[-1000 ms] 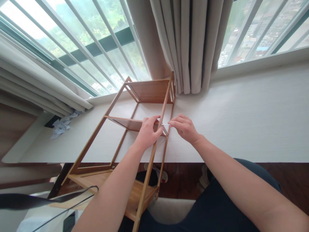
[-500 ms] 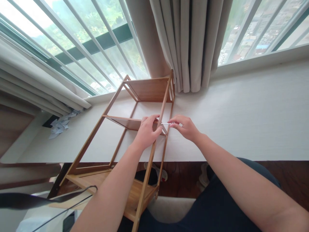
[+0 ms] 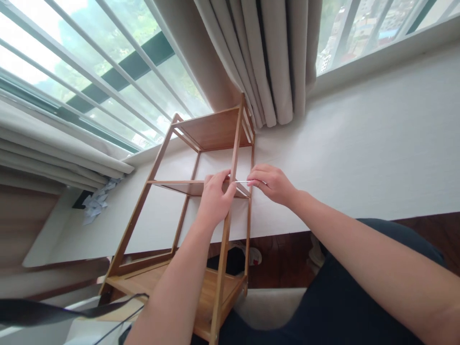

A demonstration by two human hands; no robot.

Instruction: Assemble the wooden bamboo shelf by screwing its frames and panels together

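Observation:
A bamboo shelf rack (image 3: pixel 158 158) lies tilted on its side across a white window ledge (image 3: pixel 359 139), its far end against the curtain. My left hand (image 3: pixel 214 199) grips the near upright post where the middle shelf (image 3: pixel 179 186) meets it. My right hand (image 3: pixel 273 183) pinches a thin metal hex key (image 3: pixel 241 182), whose tip points into the post at that joint. Both hands sit close together on either side of the post.
Beige curtains (image 3: pixel 266 57) hang behind the rack, with barred windows on both sides. Crumpled white paper scraps (image 3: pixel 95 203) lie at the ledge's left end. A black strap (image 3: pixel 53 309) crosses the lower left. Dark wooden floor and a shoe (image 3: pixel 253 254) show below the ledge.
The view has shifted, so rack and hands sit slightly left and lower. My right hand has turned a little on the hex key; my left hand keeps its grip on the post.

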